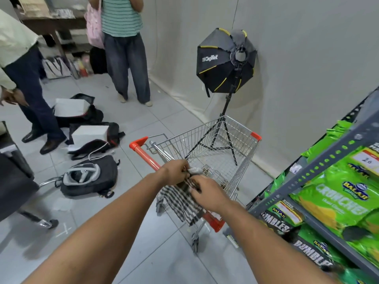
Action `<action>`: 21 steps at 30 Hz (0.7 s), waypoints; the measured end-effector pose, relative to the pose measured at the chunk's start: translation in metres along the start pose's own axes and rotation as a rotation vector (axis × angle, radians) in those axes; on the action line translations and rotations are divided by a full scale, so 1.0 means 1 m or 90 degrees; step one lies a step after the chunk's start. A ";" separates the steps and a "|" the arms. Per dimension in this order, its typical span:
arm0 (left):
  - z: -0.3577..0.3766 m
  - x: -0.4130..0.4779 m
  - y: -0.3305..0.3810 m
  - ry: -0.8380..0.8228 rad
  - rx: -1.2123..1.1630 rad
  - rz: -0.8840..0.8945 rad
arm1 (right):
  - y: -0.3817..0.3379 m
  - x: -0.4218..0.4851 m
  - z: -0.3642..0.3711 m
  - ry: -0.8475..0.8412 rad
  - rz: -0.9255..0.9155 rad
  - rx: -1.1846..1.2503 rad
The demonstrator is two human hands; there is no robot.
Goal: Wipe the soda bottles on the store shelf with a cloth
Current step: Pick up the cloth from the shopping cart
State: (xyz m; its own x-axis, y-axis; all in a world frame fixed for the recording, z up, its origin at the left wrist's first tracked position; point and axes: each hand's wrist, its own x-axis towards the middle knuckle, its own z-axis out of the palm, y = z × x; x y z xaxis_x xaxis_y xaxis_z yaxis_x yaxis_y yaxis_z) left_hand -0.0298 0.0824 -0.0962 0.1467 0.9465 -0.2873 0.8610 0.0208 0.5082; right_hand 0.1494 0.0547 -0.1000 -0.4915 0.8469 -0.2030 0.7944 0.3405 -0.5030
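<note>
Both my arms reach out over the handle end of a small wire shopping cart (215, 144). My left hand (174, 172) is curled, its fingers closed on the upper bunched end of a black-and-white checked cloth (180, 203), with a pale crumpled bit poking out just past my knuckles. My right hand (207, 192) sits just beside and below it, fingers pinched on the same cloth at its top edge, so the two hands nearly touch. The rest of the cloth hangs below my hands, draped over the cart's rim near the red handle bar (146, 155), which runs away to the left of my left hand. To the right of my right forearm stands a grey metal shelf (320, 171) stacked with green snack bags (336, 199); I cannot see any soda bottles from here. Beyond the cart, ahead of my hands, a black softbox light (225, 60) stands on a tripod against the pale wall. Far to the left of my left arm, a black backpack (90, 176) lies on the tiled floor, and two people stand further off.
</note>
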 end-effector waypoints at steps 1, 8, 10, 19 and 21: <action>-0.006 -0.003 0.004 0.011 -0.025 0.022 | -0.001 0.000 -0.005 0.042 0.005 0.007; -0.063 -0.035 0.072 0.087 -0.092 0.167 | -0.009 -0.031 -0.072 0.336 -0.005 0.082; -0.077 -0.048 0.105 0.085 -0.088 0.207 | -0.011 -0.052 -0.100 0.352 -0.025 0.133; -0.100 -0.096 0.263 0.149 -0.120 0.403 | 0.004 -0.183 -0.219 0.586 -0.089 0.134; -0.098 -0.109 0.297 0.142 -0.151 0.435 | 0.010 -0.217 -0.238 0.646 -0.090 0.121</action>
State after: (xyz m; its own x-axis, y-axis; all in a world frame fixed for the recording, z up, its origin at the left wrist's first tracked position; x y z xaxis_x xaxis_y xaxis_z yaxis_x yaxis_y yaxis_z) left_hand 0.1622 0.0169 0.1653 0.4874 0.8154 0.3124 0.4821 -0.5496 0.6822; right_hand 0.3495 -0.0284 0.1390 0.0253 0.7797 0.6256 0.6410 0.4675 -0.6087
